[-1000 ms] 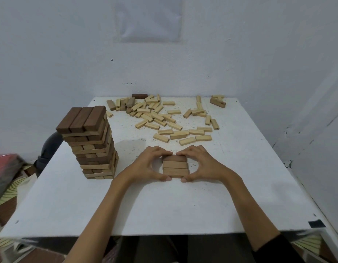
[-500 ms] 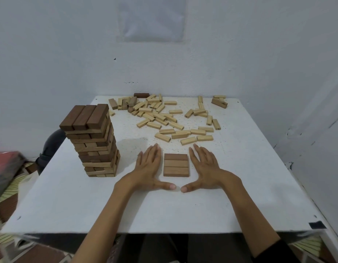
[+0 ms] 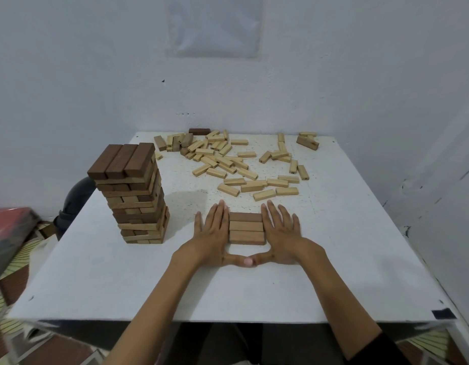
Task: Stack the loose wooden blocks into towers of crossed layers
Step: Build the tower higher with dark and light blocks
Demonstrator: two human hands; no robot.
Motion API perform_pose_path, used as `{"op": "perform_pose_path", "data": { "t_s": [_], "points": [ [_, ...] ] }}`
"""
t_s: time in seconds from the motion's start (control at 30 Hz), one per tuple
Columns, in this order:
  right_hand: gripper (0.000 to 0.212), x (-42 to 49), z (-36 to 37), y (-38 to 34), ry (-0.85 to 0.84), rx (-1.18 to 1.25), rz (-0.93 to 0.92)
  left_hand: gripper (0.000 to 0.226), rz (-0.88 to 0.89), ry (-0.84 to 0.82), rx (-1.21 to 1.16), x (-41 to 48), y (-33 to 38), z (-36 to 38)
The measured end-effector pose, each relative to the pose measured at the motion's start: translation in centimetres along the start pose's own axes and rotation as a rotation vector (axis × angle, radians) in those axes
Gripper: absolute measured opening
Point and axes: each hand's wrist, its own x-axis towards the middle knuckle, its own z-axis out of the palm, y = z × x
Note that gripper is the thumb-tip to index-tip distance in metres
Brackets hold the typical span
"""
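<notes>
The 3 brown blocks of the new base layer (image 3: 246, 229) lie side by side on the bench (image 3: 333, 272), near its front and to the right of the finished tower (image 3: 133, 193). The left hand (image 3: 212, 233) and right hand (image 3: 280, 233) lie flat on the bench with fingers straight. Each index-finger side sits against an end of the layer, and the 2 thumb tips meet just in front of it. Neither hand grasps anything.

1 second ago both hands were cupped round the layer, fingers curled over its far edge. Half a second ago they had flattened out and stood a little apart from the block ends, thumbs not touching. Now they have closed in against the ends. This looks like a squaring-up push, and the 3 blocks now read as a tidy, flush rectangle.

That suggests the first layer of a second tower is set, and the next step is probably fetching 3 more from the loose blocks (image 3: 228, 164) scattered across the far half of the bench, to be laid crosswise on top. The finished tower has not shifted.
</notes>
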Motion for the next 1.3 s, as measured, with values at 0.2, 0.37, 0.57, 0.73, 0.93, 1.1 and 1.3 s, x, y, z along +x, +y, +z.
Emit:
{"op": "perform_pose_path", "data": {
  "t_s": [0.2, 0.37, 0.57, 0.73, 0.93, 1.1, 1.3],
  "points": [
    [0.129, -0.1, -0.1, -0.3, -0.013, 0.010, 0.001, 0.128, -0.007, 0.011, -0.007, -0.3, 0.6, -0.2],
    [0.130, -0.1, -0.1, 0.1, 0.002, 0.061, -0.009, 0.127, 0.016, -0.015, -0.019, -0.5, 0.2, -0.6],
    [0.116, -0.5, -2.5, 1.6, 0.053, 0.198, -0.147, 0.135, 0.147, 0.107, -0.346, -0.6, -0.5, -2.0],
    [0.096, 0.0, -3.3, 1.7, 0.155, 0.336, -0.263, 0.111, 0.201, 0.207, -0.381, 0.2, -0.8, -2.8],
    [0.084, 0.7, -2.0, 1.9, 0.255, 0.317, -0.284, 0.073, 0.241, 0.244, -0.401, 1.1, -1.3, -2.7],
    [0.084, 0.7, -1.9, 1.8, 0.277, 0.323, -0.301, 0.070, 0.256, 0.239, -0.359, 1.2, -1.1, -3.0],
    [0.083, 0.2, -2.8, 1.6, 0.269, 0.330, -0.313, 0.072, 0.277, 0.246, -0.347, 0.7, -1.1, -4.1]
  ]
}}
